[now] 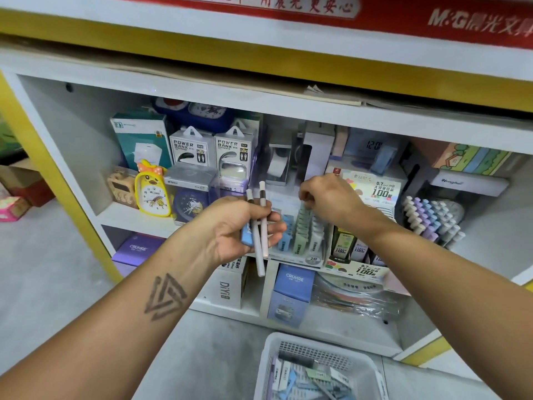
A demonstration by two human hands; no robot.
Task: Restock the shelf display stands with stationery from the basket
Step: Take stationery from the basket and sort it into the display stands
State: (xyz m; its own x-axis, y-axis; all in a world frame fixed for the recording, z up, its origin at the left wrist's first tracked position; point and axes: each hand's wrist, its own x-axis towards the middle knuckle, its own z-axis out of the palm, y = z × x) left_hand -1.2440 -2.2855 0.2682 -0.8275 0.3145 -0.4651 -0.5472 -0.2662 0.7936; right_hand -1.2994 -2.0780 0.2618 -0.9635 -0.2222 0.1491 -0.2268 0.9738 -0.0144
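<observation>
Right hand [326,197] pinches a small green lead case at the display stand [302,235], fingertips curled over its top row. Left hand [239,226] grips 2 white pens [261,226] and a blue case. Basket [271,356] sits below both hands. Best seat the case upright, fully into its slot.

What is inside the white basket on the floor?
The white basket holds a loose pile of small stationery packs in blue, white, green and purple. Whatever lies beneath the pile, and at the basket's near end, is out of sight.
</observation>
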